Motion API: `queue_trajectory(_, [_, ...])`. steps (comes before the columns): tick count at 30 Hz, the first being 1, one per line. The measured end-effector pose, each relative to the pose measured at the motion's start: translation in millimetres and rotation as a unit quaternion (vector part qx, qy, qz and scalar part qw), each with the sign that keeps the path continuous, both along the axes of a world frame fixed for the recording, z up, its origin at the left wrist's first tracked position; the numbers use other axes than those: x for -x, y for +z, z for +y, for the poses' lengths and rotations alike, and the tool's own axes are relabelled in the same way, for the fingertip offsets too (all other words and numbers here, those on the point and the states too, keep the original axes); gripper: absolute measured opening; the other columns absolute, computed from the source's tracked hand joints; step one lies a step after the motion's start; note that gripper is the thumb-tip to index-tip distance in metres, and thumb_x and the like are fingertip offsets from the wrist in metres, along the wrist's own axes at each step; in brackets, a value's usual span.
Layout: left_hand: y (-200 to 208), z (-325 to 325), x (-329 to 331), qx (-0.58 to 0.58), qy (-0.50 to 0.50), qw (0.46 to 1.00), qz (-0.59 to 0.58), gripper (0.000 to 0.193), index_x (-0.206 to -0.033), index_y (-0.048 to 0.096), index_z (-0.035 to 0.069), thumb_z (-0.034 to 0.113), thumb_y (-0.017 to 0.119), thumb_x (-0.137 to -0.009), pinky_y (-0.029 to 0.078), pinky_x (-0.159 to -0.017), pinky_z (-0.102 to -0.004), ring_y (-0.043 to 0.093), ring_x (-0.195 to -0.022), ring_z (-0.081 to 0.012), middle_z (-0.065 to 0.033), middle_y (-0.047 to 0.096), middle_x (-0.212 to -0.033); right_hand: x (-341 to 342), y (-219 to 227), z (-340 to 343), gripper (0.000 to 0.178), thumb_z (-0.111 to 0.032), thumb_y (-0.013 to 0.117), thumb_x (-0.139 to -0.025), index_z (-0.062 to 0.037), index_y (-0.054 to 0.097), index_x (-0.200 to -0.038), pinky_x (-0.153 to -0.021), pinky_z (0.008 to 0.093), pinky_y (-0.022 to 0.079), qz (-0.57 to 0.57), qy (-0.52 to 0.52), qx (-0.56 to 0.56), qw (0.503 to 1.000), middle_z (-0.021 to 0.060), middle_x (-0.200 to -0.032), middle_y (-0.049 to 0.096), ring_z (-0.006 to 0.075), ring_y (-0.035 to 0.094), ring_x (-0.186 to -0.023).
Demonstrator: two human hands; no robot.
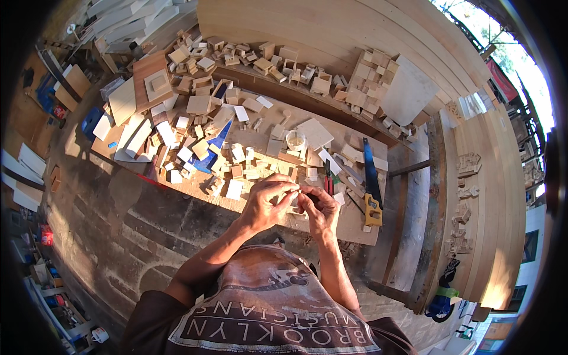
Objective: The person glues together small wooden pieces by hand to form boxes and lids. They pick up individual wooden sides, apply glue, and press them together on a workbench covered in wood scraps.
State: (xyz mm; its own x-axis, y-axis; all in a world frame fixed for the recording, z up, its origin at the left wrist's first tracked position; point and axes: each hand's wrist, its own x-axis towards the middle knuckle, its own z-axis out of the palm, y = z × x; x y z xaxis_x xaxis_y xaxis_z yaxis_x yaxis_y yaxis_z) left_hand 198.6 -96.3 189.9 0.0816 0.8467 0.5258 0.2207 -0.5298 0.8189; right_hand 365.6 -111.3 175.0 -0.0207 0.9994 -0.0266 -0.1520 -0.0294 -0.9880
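Both hands meet above the front edge of a wooden workbench [278, 228]. My left hand [266, 204] has its thumb and fingers pinched together. Opposite it, my right hand [321, 212] is also pinched, and the fingertips of the two nearly touch. Between them is something small and pale, too tiny to name. Just beyond the right hand lies a red-and-black hand tool [328, 178], perhaps pliers. A round, pale container [296, 140] stands farther back among flat wood pieces. Small wooden blocks [238, 154] lie beyond the left hand.
A handsaw [372, 177] with a yellow handle lies at the bench's right end. Many small wooden boxes [321, 83] line a ledge at the back. A blue sheet [207, 161] shows between blocks. Long planks [496, 195] run along the right side.
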Motion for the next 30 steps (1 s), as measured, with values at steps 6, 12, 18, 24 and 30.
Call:
queue_trajectory(6, [-4.3,1.0,2.2,-0.013,-0.019,1.000,0.022,0.013,-0.094,0.070,-0.002,-0.006,0.069,-0.082,0.056,-0.070,-0.0313,0.070,-0.085,-0.0229,-0.0127,0.069,-0.095,-1.5,-1.7,-0.9,0.021,-0.015,0.074,-0.090,-0.0019,0.071,-0.107,-0.058,0.0203,0.049,-0.006,0.003,-0.003,1.000,-0.0004,-0.078,0.067,0.0052,0.060,-0.067])
queue_trajectory(12, [1.0,0.6,5.3,0.001,-0.032,0.999,0.025,0.013,-0.095,0.069,-0.002,-0.006,0.068,-0.082,0.055,-0.074,-0.0323,0.069,-0.087,-0.0238,-0.0128,0.069,-0.095,0.2,-4.8,-0.4,0.020,-0.013,0.074,-0.090,-0.0013,0.072,-0.106,-0.059,0.0211,0.050,0.003,0.005,-0.015,1.000,0.0003,-0.079,0.067,0.0058,0.060,-0.067])
queue_trajectory(18, [3.5,-0.1,7.3,0.027,-0.036,0.999,0.018,0.011,-0.093,0.069,-0.002,-0.006,0.068,-0.083,0.054,-0.076,-0.0321,0.069,-0.087,-0.0233,-0.0127,0.069,-0.094,0.5,-7.3,0.7,0.020,-0.010,0.074,-0.089,-0.0007,0.072,-0.107,-0.060,0.0211,0.050,-0.004,0.010,-0.011,1.000,0.0007,-0.083,0.068,0.0062,0.060,-0.068])
queue_trajectory(24, [3.3,-1.6,6.6,0.029,-0.027,0.999,0.027,0.009,-0.091,0.068,-0.002,-0.005,0.068,-0.083,0.054,-0.075,-0.0322,0.069,-0.086,-0.0233,-0.0126,0.069,-0.093,3.5,-4.9,-1.5,0.018,-0.007,0.072,-0.090,0.0004,0.071,-0.107,-0.061,0.0210,0.050,-0.030,0.007,-0.026,0.999,0.0023,-0.090,0.067,0.0063,0.060,-0.069])
queue_trajectory(30, [2.4,-1.8,6.6,0.030,-0.033,0.999,0.029,0.008,-0.091,0.068,-0.002,-0.004,0.069,-0.083,0.054,-0.075,-0.0321,0.069,-0.086,-0.0235,-0.0127,0.069,-0.093,2.8,-5.9,-3.5,0.018,-0.004,0.071,-0.090,0.0008,0.071,-0.107,-0.061,0.0214,0.051,-0.046,0.007,-0.037,0.998,0.0032,-0.091,0.068,0.0067,0.060,-0.070])
